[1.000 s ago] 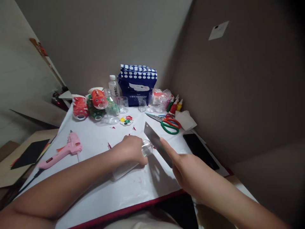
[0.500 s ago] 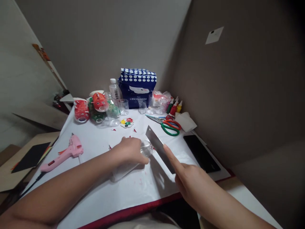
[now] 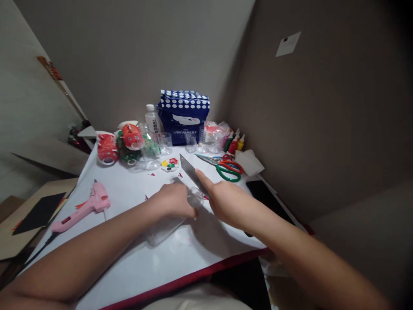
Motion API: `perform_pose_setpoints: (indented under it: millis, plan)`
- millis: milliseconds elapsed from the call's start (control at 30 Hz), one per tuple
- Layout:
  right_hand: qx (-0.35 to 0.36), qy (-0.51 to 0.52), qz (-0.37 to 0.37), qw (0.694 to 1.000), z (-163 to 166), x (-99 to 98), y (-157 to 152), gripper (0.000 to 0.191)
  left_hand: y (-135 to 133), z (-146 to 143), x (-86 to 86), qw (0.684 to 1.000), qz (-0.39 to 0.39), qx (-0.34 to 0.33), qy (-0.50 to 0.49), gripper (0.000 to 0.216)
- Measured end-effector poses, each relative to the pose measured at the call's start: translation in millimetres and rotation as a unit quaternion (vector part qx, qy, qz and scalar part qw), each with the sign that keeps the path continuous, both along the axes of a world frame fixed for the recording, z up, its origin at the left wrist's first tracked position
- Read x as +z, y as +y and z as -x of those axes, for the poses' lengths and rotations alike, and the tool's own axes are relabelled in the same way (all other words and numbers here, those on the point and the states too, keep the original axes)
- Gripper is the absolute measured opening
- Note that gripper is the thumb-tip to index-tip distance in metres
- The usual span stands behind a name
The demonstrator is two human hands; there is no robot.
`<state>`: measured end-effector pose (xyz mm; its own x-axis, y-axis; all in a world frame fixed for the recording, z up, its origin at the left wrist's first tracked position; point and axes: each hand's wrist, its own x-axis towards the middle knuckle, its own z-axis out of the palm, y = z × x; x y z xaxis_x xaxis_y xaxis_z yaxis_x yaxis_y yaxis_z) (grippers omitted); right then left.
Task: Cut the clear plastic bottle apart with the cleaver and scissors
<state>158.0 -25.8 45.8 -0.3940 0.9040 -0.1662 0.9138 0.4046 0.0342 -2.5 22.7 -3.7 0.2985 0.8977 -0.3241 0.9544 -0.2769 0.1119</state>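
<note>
A clear plastic bottle (image 3: 164, 230) lies on its side on the white-covered table, and my left hand (image 3: 176, 200) is wrapped over it. One end of the bottle shows to the right of my fingers. My right hand (image 3: 227, 202) grips a cleaver (image 3: 195, 174), with the index finger stretched along the top of its broad blade. The blade is tilted and stands just above and beside the bottle's exposed end; whether it touches cannot be made out. The handle is hidden inside my right hand.
At left lies a pink glue gun (image 3: 85, 206). Red and green painted bottle figures (image 3: 108, 148), a blue bag (image 3: 183, 122) and paint bottles (image 3: 234, 142) stand at the back. Scissors (image 3: 226, 165) and a black phone-like slab (image 3: 264, 196) lie at right.
My right hand has moved left and up the table with the cleaver, bringing the blade over the bottle's end. My left hand still holds the bottle in about the same place.
</note>
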Motion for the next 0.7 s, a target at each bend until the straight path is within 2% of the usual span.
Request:
perform_pose_setpoints:
  millis: [100, 200, 300, 400, 500, 567, 700]
  plan:
    - [-0.015, 0.004, 0.022, 1.0, -11.8, -18.4, -22.5, 0.097, 3.5, 3.8, -4.5, 1.0, 0.01, 0.002, -0.01, 0.057]
    - [-0.034, 0.022, 0.027, 0.999, -35.7, -38.7, -54.2, 0.103, 3.9, 5.1, -7.6, 0.999, 0.015, -0.003, -0.03, 0.054]
    - [-0.051, 0.034, 0.042, 0.997, -53.9, -44.9, -71.2, 0.105, 0.5, 1.7, -5.5, 0.999, 0.003, -0.023, -0.028, 0.051]
    - [-0.044, 0.024, 0.056, 0.997, -49.7, -32.2, -62.0, 0.1, -4.3, -3.8, 0.9, 0.999, 0.0, -0.034, -0.012, 0.049]
    - [-0.04, -0.016, 0.05, 0.998, -28.3, -11.9, -34.4, 0.089, -7.1, -7.0, 5.7, 0.999, -0.008, -0.035, 0.002, 0.053]
    - [-0.031, -0.008, 0.029, 0.999, -13.5, -1.8, -15.3, 0.082, -7.0, -7.2, 5.9, 0.999, -0.017, -0.035, 0.006, 0.055]
    - [-0.01, 0.01, -0.004, 1.0, -0.7, 0.5, 2.0, 0.081, -4.7, -5.5, 2.2, 0.999, -0.035, -0.038, 0.013, 0.057]
